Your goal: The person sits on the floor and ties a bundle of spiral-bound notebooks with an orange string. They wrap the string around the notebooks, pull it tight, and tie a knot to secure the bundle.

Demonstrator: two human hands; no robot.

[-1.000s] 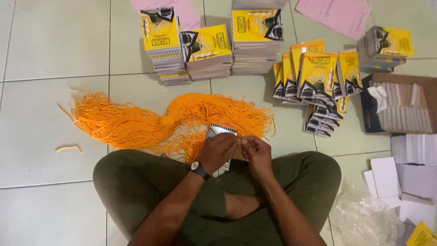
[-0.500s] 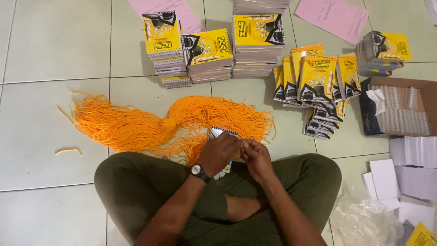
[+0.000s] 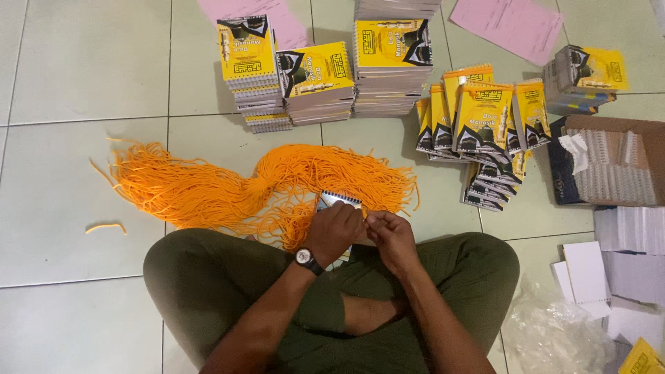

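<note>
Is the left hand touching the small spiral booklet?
Touching. The head view shows the left hand wrapped over the booklet, covering its lower part, with only the spiral edge showing above the fingers and no gap between them.

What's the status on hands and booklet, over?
Left hand gripping small spiral booklet. Right hand pinched at its edge. Orange cord pile right behind, nothing blocking.

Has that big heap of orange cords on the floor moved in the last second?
No. The orange cords lie in the same spot below the stacks of yellow booklets; only the camera view shifted slightly.
</note>
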